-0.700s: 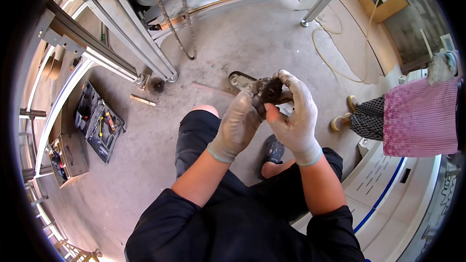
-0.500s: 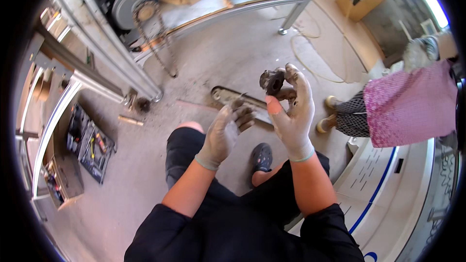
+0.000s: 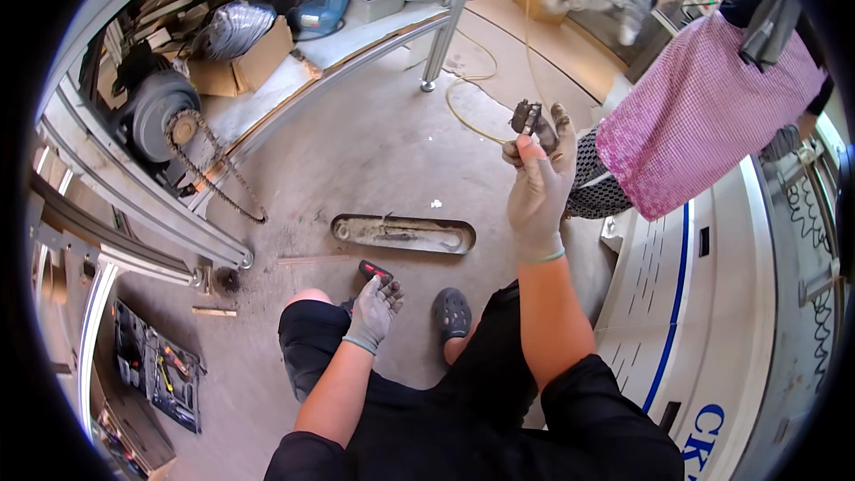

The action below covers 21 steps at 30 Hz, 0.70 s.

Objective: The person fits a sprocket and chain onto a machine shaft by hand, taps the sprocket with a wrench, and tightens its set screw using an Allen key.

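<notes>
My right hand (image 3: 541,183), in a soiled light glove, is raised and closed on a dark, greasy sprocket-like metal part (image 3: 527,116). Bare skin shows at the thumb tip, which presses against it. My left hand (image 3: 378,309), also gloved, hangs lower over my left knee, its fingers loosely curled and partly apart. Right by its thumb is a red-and-black tool handle (image 3: 375,271); it seems to lie on the floor behind the hand. Beyond both knees lies a long, round-ended metal trough (image 3: 403,234), dirty inside.
A co-worker's gloved hand (image 3: 614,2) reaches in at upper right, above a pink checked apron (image 3: 686,116). A motor (image 3: 160,116) with a hanging chain (image 3: 227,196) stands on the left bench frame. An open toolbox (image 3: 160,365) lies left; a white machine panel (image 3: 681,303) stands right.
My view has turned right. My left hand has drawn down and away from the metal part, which has turned in my right hand. The co-worker's gloved hand now shows.
</notes>
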Available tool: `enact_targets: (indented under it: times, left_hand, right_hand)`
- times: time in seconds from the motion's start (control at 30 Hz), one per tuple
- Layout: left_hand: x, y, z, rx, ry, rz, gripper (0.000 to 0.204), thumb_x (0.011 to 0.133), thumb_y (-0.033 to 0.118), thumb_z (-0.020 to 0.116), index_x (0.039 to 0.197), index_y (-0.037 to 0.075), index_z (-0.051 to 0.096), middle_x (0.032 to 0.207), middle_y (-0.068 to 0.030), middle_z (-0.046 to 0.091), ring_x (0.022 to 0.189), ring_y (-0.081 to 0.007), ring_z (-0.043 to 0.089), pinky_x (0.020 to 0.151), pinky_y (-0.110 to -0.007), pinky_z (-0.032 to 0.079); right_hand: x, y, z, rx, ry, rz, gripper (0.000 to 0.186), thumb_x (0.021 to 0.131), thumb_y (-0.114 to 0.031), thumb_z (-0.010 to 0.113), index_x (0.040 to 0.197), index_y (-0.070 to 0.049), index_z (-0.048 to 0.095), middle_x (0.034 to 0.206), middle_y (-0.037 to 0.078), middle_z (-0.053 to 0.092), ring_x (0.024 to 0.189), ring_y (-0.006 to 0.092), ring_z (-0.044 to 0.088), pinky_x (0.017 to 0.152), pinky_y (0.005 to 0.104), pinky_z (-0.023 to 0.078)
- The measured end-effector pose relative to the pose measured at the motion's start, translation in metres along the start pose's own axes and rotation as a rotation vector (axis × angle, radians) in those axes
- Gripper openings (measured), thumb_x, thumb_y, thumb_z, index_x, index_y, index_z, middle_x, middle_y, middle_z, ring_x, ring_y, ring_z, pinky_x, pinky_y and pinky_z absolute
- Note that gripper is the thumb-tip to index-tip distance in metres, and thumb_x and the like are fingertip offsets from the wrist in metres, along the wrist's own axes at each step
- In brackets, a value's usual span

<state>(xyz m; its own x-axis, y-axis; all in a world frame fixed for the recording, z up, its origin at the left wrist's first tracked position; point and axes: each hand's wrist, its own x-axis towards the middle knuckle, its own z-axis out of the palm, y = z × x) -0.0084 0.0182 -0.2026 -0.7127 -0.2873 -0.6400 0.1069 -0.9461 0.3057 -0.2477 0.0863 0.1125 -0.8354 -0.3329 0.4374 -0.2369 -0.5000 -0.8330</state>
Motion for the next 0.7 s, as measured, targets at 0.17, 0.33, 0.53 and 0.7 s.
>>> enact_targets:
  times: [0.17, 0.33, 0.53, 0.7]
  left_hand:
    - [0.006, 0.0, -0.001, 0.002, 0.042, 0.019, 0.033, 0.104, 0.044, 0.055, 0.117, 0.014, 0.062, 0.105, -0.0047, 0.068, 0.095, -0.0228, 0.066, 0.082, -0.038, 0.054]
    - [0.007, -0.006, -0.014, 0.043, 0.059, -0.016, 0.03, 0.104, 0.043, 0.056, 0.115, 0.017, 0.063, 0.106, -0.003, 0.069, 0.096, -0.0239, 0.068, 0.085, -0.039, 0.055]
    - [0.004, -0.008, -0.02, 0.082, 0.083, -0.028, 0.029, 0.105, 0.043, 0.055, 0.114, 0.017, 0.063, 0.105, -0.0028, 0.069, 0.096, -0.0234, 0.068, 0.083, -0.039, 0.055]
    - [-0.003, -0.006, -0.022, 0.114, 0.13, -0.033, 0.028, 0.103, 0.044, 0.057, 0.113, 0.019, 0.063, 0.105, -0.0027, 0.069, 0.096, -0.022, 0.066, 0.086, -0.037, 0.052]
  right_hand:
    - [0.009, -0.004, -0.021, 0.1, 0.085, 0.01, 0.076, 0.096, -0.013, 0.071, 0.155, 0.006, 0.027, 0.117, 0.01, 0.063, 0.082, 0.0124, 0.061, 0.075, 0.0267, 0.052]
    - [0.011, -0.013, -0.033, 0.199, 0.082, 0.015, 0.074, 0.096, -0.013, 0.071, 0.154, 0.003, 0.028, 0.114, 0.007, 0.062, 0.077, 0.0113, 0.059, 0.074, 0.0274, 0.05]
    - [0.021, -0.002, -0.057, 0.366, 0.145, 0.071, 0.064, 0.098, -0.012, 0.068, 0.152, -0.004, 0.035, 0.111, 0.004, 0.064, 0.079, 0.0128, 0.061, 0.076, 0.0292, 0.051]
    - [0.02, -0.007, -0.06, 0.408, 0.065, 0.01, 0.055, 0.099, -0.011, 0.065, 0.148, -0.004, 0.041, 0.107, 0.002, 0.065, 0.08, 0.0129, 0.062, 0.077, 0.0294, 0.051]
